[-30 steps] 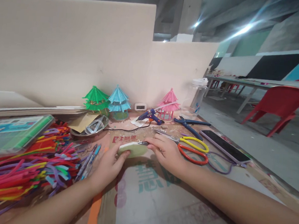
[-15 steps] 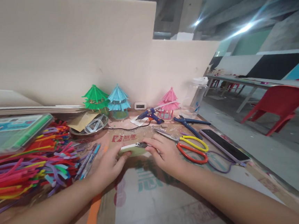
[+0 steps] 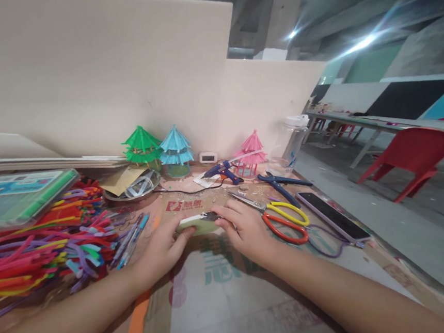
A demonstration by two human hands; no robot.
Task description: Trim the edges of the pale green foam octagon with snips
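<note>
My left hand (image 3: 162, 249) grips the near left edge of a pale green flat piece (image 3: 197, 225) that lies on the cardboard-covered table (image 3: 233, 302). My right hand (image 3: 245, 228) rests on the piece's right side and pinches a small dark metal tool (image 3: 209, 216) whose tip lies across the top of the piece. Both hands have curled fingers. Just right of my right hand lie scissors with a yellow handle and a red handle (image 3: 285, 219).
A heap of coloured pipe cleaners (image 3: 32, 243) and a plastic box (image 3: 13, 195) fill the left. Green (image 3: 141, 146), blue (image 3: 175, 149) and pink (image 3: 251, 151) small pavilions stand at the back with a glue gun (image 3: 223, 172). Blue pliers (image 3: 282, 185), a phone (image 3: 332, 216), a bottle (image 3: 292, 141), and a red chair (image 3: 413, 152) are on the right.
The pale green piece has tilted flatter, showing less of its top face. My hands have shifted slightly together on it.
</note>
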